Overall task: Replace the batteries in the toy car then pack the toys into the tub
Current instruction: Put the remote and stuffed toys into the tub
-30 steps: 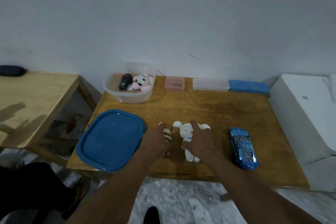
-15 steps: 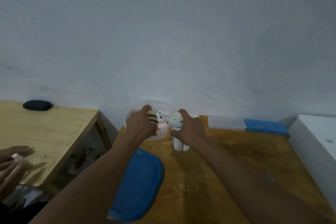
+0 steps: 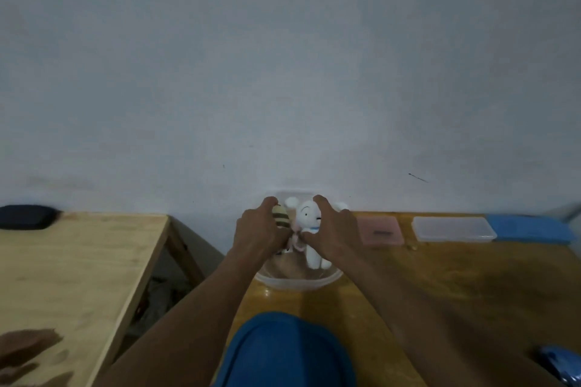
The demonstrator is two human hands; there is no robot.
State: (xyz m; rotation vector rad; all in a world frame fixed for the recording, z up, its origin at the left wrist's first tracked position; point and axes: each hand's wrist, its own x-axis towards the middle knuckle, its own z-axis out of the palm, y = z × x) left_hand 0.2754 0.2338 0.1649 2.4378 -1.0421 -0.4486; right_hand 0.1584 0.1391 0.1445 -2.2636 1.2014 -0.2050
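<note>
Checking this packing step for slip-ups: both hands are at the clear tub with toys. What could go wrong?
The tub sits by the left edge of the table; a push could slide it off. The left hand grips the striped toy and the right hand the white plush toy, entering together, so they may pile above the rim and block the blue lid. The toy car lies near the right forearm and might be knocked.

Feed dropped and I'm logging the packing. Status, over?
Left hand grips striped toy, right hand grips white plush. Both over clear tub. Blue car unpacked on table. Lid off, nothing blocking.
</note>
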